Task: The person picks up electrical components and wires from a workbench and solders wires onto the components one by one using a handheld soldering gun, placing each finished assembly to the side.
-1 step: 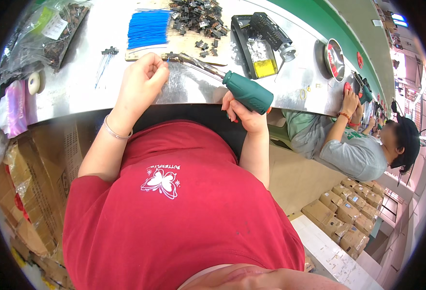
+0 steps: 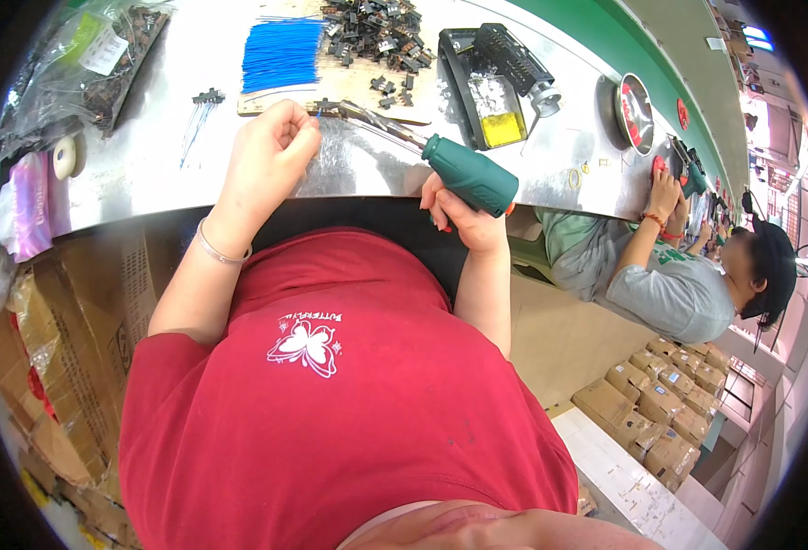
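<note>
My right hand (image 2: 468,220) is wrapped round the green body of a soldering gun (image 2: 470,174). Its metal barrel points left toward a small black switch-like part (image 2: 329,107) at the near edge of a wooden board (image 2: 349,90). Beside that part, the fingers of my left hand (image 2: 275,151) are pinched together; a short bit of blue wire (image 2: 319,115) shows at their tips. On the board lie a bundle of cut blue wires (image 2: 280,57) and a heap of small black parts (image 2: 376,37). Left of the board, one black part with wires attached (image 2: 205,99) rests on the metal table.
A black soldering stand (image 2: 477,87) with a yellow sponge (image 2: 502,129) stands right of the board. Further right is a metal bowl (image 2: 636,112); a co-worker (image 2: 674,289) sits beyond. Clear bags of parts (image 2: 78,69) and a white roll (image 2: 65,158) lie left. Cartons (image 2: 92,348) stand below.
</note>
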`<action>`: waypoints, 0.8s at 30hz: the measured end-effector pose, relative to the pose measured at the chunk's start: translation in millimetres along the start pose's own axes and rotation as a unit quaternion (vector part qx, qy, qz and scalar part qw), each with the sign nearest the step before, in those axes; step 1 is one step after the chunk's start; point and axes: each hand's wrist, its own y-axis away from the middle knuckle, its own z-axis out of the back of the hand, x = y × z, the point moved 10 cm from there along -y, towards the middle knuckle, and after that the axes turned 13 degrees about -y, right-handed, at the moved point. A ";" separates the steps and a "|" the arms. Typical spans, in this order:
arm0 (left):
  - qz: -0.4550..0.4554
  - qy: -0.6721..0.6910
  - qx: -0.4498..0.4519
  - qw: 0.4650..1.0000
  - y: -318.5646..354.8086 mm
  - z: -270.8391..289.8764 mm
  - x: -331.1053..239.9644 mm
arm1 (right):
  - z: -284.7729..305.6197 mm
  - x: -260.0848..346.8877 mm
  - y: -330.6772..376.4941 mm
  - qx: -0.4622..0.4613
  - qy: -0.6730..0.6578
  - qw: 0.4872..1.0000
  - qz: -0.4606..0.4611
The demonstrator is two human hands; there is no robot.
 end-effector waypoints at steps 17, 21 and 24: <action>0.007 0.006 0.013 1.000 -1.6 -1.0 2.2 | -0.1 -2.5 0.4 -0.008 0.000 1.000 -0.007; 0.006 0.001 0.012 1.000 -1.5 -1.2 1.6 | 0.4 -2.2 0.0 -0.013 0.006 1.000 -0.009; 0.013 0.005 0.013 1.000 -1.8 -0.5 2.5 | 1.7 -3.2 0.0 -0.015 0.013 1.000 -0.014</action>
